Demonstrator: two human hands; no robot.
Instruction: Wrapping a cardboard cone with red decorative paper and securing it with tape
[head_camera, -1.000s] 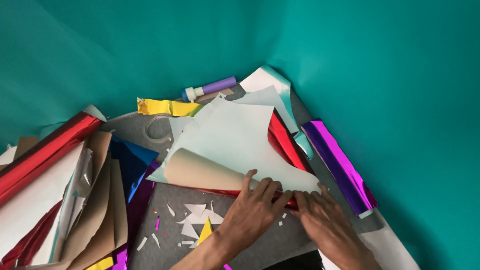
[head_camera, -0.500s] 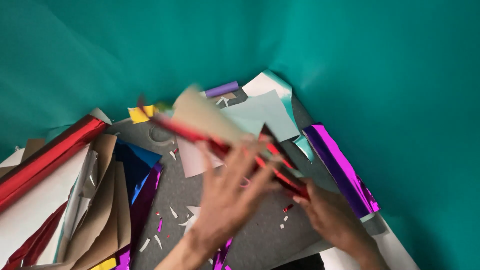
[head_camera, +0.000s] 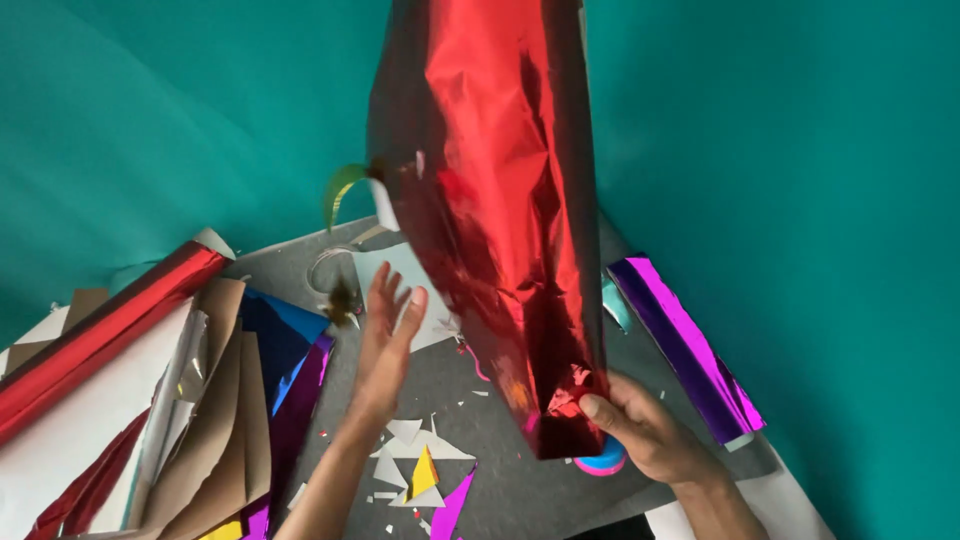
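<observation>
A large shiny red foil sheet (head_camera: 495, 200) stands lifted upright in the middle of the view, hiding much of what lies behind it. My right hand (head_camera: 645, 430) pinches its lower corner. My left hand (head_camera: 390, 340) is raised beside the sheet's left edge with fingers spread, holding nothing; whether it touches the foil is unclear. Beneath lies a grey mat (head_camera: 500, 480) strewn with paper scraps (head_camera: 420, 455).
A red foil roll (head_camera: 100, 330) lies at the left beside brown, blue and white sheets (head_camera: 220, 390). A purple foil roll (head_camera: 685, 345) lies at the right. A blue and pink tape roll (head_camera: 600, 462) sits under my right hand. Teal backdrop surrounds everything.
The red foil sheet has been pulled out from under the pale papers and swung upright. My left hand has let go and opened.
</observation>
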